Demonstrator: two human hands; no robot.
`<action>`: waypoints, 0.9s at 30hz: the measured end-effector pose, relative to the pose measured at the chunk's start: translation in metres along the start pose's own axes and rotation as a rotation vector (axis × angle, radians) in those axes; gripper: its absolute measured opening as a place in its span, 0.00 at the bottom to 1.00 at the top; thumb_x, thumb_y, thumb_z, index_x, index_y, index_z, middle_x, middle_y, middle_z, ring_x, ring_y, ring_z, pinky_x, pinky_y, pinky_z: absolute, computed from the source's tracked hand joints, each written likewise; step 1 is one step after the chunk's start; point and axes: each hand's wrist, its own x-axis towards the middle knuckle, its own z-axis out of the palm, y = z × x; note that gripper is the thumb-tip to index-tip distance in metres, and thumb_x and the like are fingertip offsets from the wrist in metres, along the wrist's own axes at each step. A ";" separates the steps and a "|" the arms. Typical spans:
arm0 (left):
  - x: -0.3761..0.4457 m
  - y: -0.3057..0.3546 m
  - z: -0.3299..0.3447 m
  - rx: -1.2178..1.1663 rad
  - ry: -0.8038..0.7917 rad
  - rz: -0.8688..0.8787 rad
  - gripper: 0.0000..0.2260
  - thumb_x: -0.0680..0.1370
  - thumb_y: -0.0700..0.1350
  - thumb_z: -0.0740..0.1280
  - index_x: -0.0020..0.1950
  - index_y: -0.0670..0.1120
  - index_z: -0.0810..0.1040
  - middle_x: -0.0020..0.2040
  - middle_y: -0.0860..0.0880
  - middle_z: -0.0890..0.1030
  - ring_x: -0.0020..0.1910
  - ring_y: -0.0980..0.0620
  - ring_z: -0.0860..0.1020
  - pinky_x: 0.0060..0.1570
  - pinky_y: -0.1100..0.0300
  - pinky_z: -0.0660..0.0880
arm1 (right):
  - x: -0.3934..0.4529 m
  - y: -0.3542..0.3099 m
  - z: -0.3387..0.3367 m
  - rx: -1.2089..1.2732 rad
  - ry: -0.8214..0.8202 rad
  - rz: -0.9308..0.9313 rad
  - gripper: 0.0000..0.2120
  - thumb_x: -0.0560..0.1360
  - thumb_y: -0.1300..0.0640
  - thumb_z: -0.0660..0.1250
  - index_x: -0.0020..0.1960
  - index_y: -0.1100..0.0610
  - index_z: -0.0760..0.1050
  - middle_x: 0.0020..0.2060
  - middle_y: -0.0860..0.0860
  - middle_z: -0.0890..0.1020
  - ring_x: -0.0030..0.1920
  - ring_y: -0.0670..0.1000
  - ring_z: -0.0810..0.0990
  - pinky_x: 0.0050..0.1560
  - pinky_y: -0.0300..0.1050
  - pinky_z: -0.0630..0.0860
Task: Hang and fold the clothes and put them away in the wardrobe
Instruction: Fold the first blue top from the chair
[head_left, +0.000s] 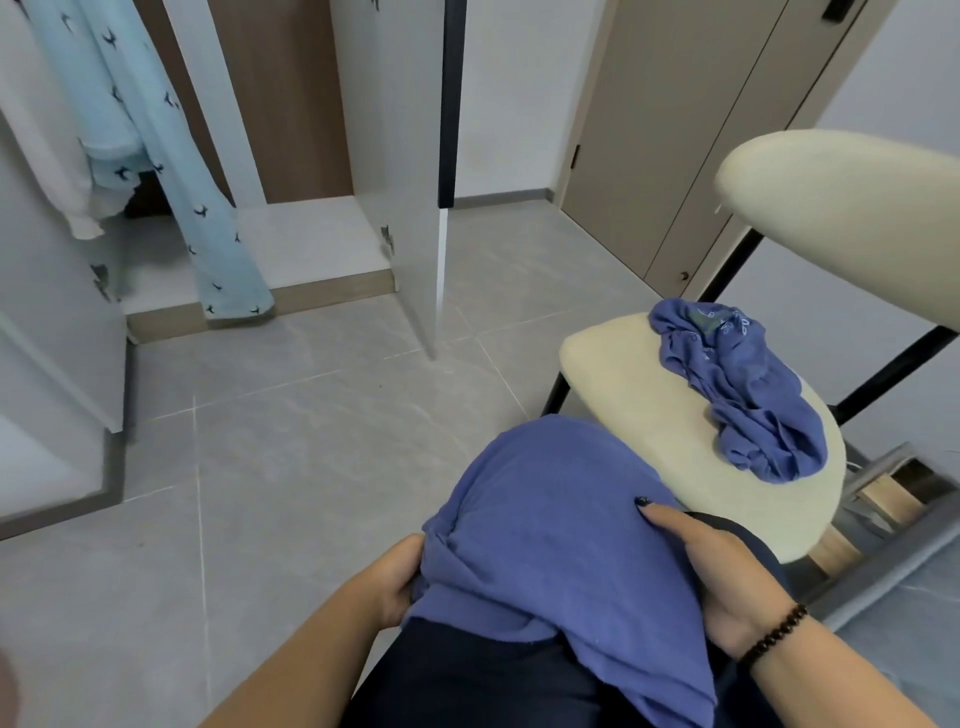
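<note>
1. Blue cloth (561, 545) lies draped over my knee, low in the middle of the view, spread down across my dark trousers (467, 680).
2. My left hand (400, 582) grips the cloth's left edge, where the fabric bunches into folds; my fingers curl in under it, so I cannot see their tips.
3. My right hand (722, 577) rests against the right side of the same cloth, with one dark-nailed finger laid out straight along the fabric. The others are tucked beneath the cloth, so I cannot tell whether they pinch it.
4. A beaded bracelet (774, 636) sits on my right wrist.
5. A second blue garment (748, 395) lies crumpled on the cream seat (623, 384) of the chair just to my right, with some print showing near its top edge.
6. The chair's cream backrest (852, 197) rises above it on black bars.
7. The wardrobe (311, 244) stands open ahead on the left, well apart from me across the grey tiled floor (311, 415).
8. Inside it hangs a light blue garment (171, 171) with small dark marks, its hem reaching the wardrobe's base, and a white garment (47, 156) hangs just beside it on the left.
</note>
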 end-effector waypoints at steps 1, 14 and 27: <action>-0.001 -0.001 -0.001 0.003 0.001 0.004 0.19 0.82 0.46 0.59 0.38 0.41 0.82 0.30 0.44 0.82 0.39 0.45 0.77 0.34 0.56 0.76 | -0.003 -0.002 0.001 0.031 -0.047 0.062 0.21 0.68 0.50 0.74 0.54 0.63 0.81 0.50 0.60 0.84 0.53 0.61 0.82 0.54 0.54 0.77; -0.042 0.090 -0.011 0.827 0.332 0.641 0.07 0.78 0.42 0.63 0.44 0.41 0.79 0.43 0.46 0.83 0.44 0.46 0.78 0.46 0.54 0.72 | -0.034 -0.024 -0.036 0.130 -0.029 -0.129 0.08 0.79 0.63 0.60 0.55 0.64 0.73 0.35 0.59 0.80 0.33 0.58 0.79 0.31 0.47 0.75; -0.112 0.076 0.070 0.843 -0.049 0.361 0.08 0.75 0.38 0.68 0.53 0.42 0.82 0.51 0.41 0.84 0.47 0.45 0.83 0.51 0.52 0.79 | -0.066 0.004 -0.148 -0.076 0.026 -0.049 0.35 0.52 0.47 0.82 0.51 0.66 0.78 0.42 0.60 0.82 0.40 0.57 0.79 0.46 0.49 0.77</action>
